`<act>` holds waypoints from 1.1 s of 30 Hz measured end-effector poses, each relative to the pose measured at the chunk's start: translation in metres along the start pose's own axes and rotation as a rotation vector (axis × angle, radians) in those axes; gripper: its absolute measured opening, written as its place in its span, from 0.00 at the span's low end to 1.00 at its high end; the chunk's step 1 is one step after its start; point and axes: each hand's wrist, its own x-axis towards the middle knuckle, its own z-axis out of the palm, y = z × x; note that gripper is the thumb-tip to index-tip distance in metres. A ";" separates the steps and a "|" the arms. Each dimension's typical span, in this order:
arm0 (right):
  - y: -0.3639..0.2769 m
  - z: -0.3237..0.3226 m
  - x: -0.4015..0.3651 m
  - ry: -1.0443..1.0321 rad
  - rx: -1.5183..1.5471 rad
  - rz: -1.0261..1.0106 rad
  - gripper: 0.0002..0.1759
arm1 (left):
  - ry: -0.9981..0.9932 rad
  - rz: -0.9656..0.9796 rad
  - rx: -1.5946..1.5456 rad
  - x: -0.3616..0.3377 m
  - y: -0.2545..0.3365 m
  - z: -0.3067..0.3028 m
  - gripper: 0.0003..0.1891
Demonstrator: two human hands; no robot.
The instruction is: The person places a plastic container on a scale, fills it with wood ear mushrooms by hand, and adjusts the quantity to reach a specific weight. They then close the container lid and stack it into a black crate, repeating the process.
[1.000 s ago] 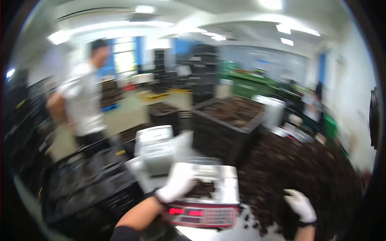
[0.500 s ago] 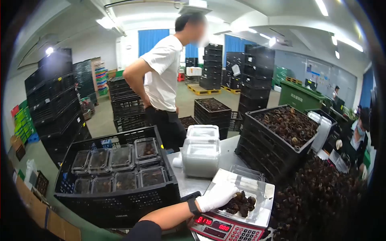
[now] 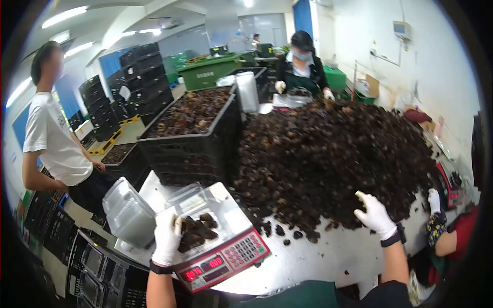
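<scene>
My left hand (image 3: 167, 238), in a white glove, is at the left side of a clear plastic box (image 3: 218, 206), its fingers curled at the edge. Dark brown, mushroom-like pieces (image 3: 197, 233) lie in the box, which rests on a red and white digital scale (image 3: 241, 256) with lit red digits. To the right, my right hand (image 3: 377, 216), also gloved in white, hovers at the near edge of a big heap of the same dark pieces (image 3: 328, 159). Its fingers are apart with nothing in them.
Nested clear boxes (image 3: 128, 210) stand left of the scale. Behind it is a black crate (image 3: 190, 146) full of dark pieces. A masked person (image 3: 303, 66) works across the heap; another person in a white shirt (image 3: 59, 143) stands left. A third person's gloved hand (image 3: 434, 200) is at right.
The view has swung right, bringing the heap and my right hand into sight. My left hand has shifted from over the pieces to the box's left side. The scale's lit digits have changed.
</scene>
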 end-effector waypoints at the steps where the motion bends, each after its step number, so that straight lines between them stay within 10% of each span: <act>1: 0.015 0.017 -0.023 0.023 -0.024 0.013 0.36 | -0.006 0.009 -0.020 0.002 0.002 -0.003 0.06; 6: 0.009 0.102 -0.087 0.012 0.078 0.150 0.42 | -0.315 0.080 -0.122 0.008 -0.004 -0.019 0.12; 22: -0.088 0.137 0.022 -0.191 0.097 -0.161 0.47 | -0.183 -0.063 -0.143 0.005 0.012 -0.004 0.13; 33: -0.092 0.180 0.047 0.043 0.028 -0.311 0.16 | -0.014 0.110 -0.046 -0.037 0.080 -0.016 0.21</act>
